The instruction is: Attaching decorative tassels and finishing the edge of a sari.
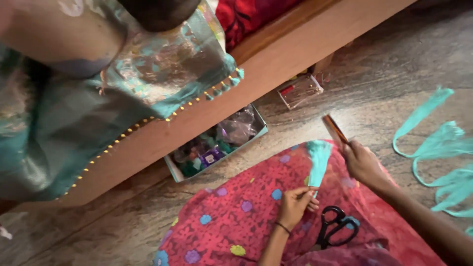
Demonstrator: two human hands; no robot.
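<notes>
A teal tassel (318, 160) of loose threads lies on the pink dotted cloth (236, 221) that covers the person's lap, near the upper edge of that cloth. The left hand (295, 203) pinches the lower end of the tassel between thumb and fingers; the fingers are curled tight around the threads, and a thin dark band sits on the wrist. The right hand (362, 162) is closed around the end of a flat brown comb-like tool (335, 130), which points up and to the left, away from the hand, with its tip above the stone floor. The tool is blurred, so I cannot tell if it touches the tassel; it is just beside the top of it. A pair of black scissors (337, 226) lies on the cloth between the two forearms, near the lower edge, touching neither hand. On the floor (374, 88), at the right side, lie loose teal strips (443, 148), well apart from the hands. Beyond the lap stands an open light-blue box (217, 143) full of small packets, against a wooden bed frame (276, 59). Further along the frame rests a small clear case (299, 90). A teal fabric with gold beads (98, 113) hangs over the frame at the left.
</notes>
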